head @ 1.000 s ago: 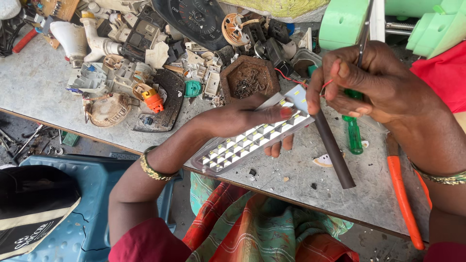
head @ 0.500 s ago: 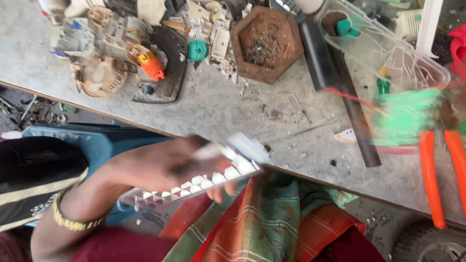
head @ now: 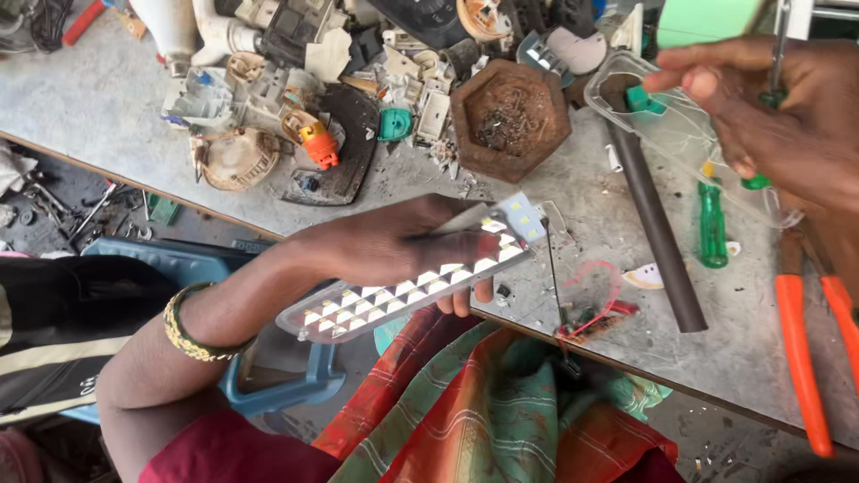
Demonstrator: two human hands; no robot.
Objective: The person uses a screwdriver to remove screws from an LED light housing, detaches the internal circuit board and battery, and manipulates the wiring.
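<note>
- Grey surface (head: 116, 107), cluttered w/ scrap parts.
- Left hand (head: 394, 246) grips LED reflector strip (head: 403, 291).
- Right hand (head: 787, 116) holds clear cover (head: 680, 134) + thin green-handled tool (head: 777, 63).

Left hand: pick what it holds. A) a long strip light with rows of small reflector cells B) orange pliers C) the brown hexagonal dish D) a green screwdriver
A: the left hand grips the strip light at the table's front edge; the other things lie on the table.
</note>
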